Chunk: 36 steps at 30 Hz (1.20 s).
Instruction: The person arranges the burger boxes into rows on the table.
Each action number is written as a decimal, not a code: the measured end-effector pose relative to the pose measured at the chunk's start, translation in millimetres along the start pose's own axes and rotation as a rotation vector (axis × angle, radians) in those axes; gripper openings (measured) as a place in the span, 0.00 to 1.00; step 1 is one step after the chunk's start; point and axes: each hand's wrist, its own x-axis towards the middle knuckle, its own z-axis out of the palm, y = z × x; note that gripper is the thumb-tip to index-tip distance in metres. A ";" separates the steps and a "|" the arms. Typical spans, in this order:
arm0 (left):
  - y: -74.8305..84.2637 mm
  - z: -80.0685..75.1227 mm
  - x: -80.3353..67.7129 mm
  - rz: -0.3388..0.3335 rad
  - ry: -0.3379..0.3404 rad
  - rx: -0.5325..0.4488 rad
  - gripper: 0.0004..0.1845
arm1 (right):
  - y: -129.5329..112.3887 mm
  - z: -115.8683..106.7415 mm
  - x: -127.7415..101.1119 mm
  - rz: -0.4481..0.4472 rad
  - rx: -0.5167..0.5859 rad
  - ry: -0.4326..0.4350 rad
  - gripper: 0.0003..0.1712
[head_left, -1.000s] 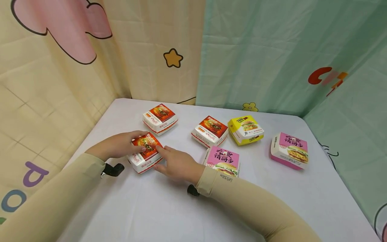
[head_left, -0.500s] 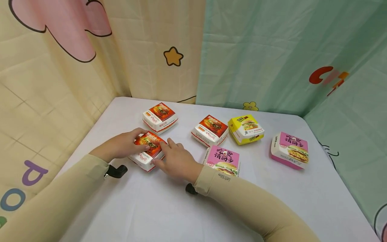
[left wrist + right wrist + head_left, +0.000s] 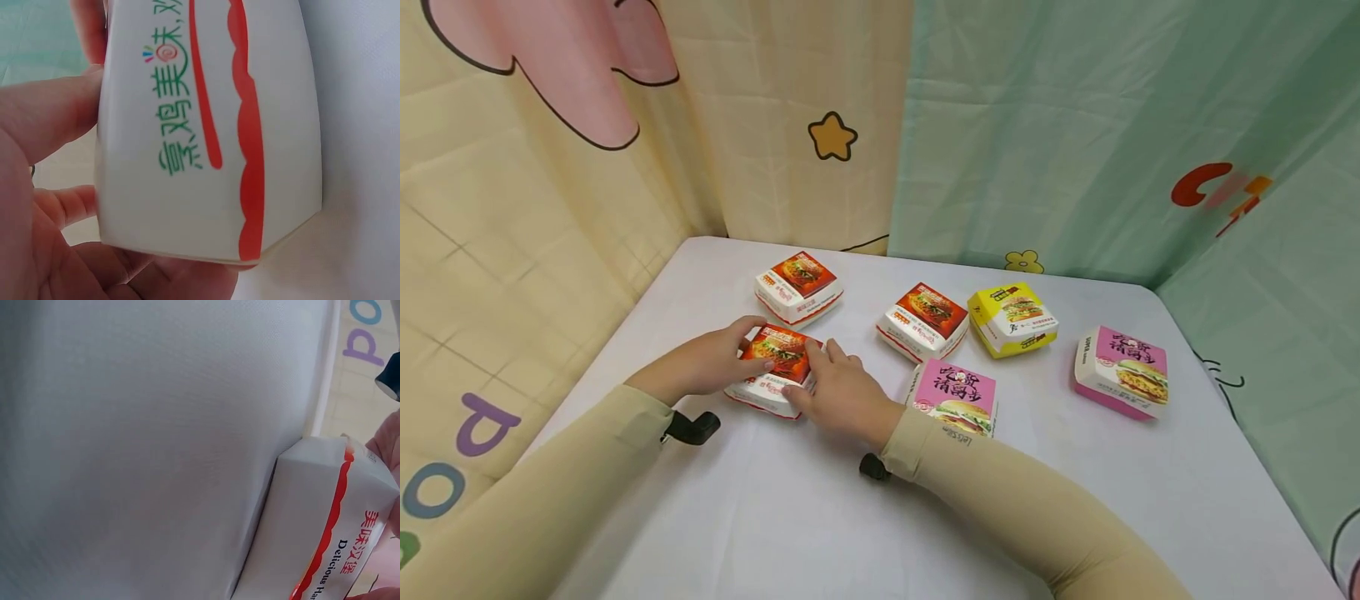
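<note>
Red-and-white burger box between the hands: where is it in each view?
Head: red-and-white cardboard burger box left of centre, between left hand and right hand.
Left wrist: its white side with green lettering fills the centre.
Right wrist: its corner at lower right.
Shared landmark: white tablecloth.

My head camera looks down across the table (image 3: pixel 820 517) from above, while both wrist cameras sit tight against the same red-topped box (image 3: pixel 775 367), one from each side.
</note>
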 end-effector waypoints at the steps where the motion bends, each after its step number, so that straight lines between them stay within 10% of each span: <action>1: -0.1 0.4 0.3 -0.003 -0.005 0.002 0.48 | -0.1 -0.4 0.1 0.009 0.029 -0.013 0.48; 36: -0.6 -0.5 -3.9 -0.023 -0.038 -0.060 0.49 | 5.2 -5.7 12.2 0.034 0.334 -0.117 0.48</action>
